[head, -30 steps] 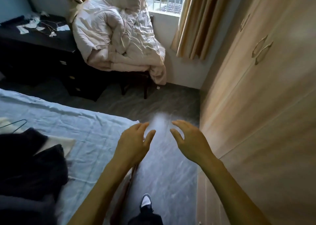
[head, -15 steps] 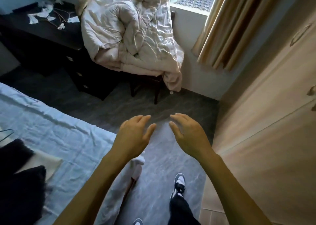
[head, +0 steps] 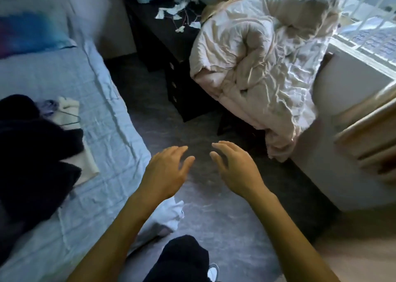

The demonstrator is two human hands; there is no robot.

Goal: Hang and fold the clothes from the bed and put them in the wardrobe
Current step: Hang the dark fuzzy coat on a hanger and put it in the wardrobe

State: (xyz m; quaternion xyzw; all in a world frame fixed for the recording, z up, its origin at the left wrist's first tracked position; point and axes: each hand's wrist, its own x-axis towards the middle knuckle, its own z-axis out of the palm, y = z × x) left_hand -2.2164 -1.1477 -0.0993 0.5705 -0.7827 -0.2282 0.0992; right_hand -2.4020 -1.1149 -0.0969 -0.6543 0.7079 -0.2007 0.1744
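My left hand [head: 166, 171] and right hand [head: 236, 169] hang over the floor [head: 214, 228], fingers loosely spread, holding nothing. The clothes [head: 32, 153], a dark heap with a cream piece beneath, lie on the bed [head: 102, 132] at left, well apart from both hands; a wire hanger [head: 71, 119] rests at the heap's far edge. Risk, as I judge it: grabbing the dark pile blind could snag the hanger or drag several garments at once, since their edges are hard to tell apart in the dim light. A sheet corner [head: 171, 215] trails onto the floor by my leg and could catch a foot. At far right a duvet [head: 257, 52] is heaped on a chair beside a dark tabletop [head: 162, 25]. The wardrobe is out of view.
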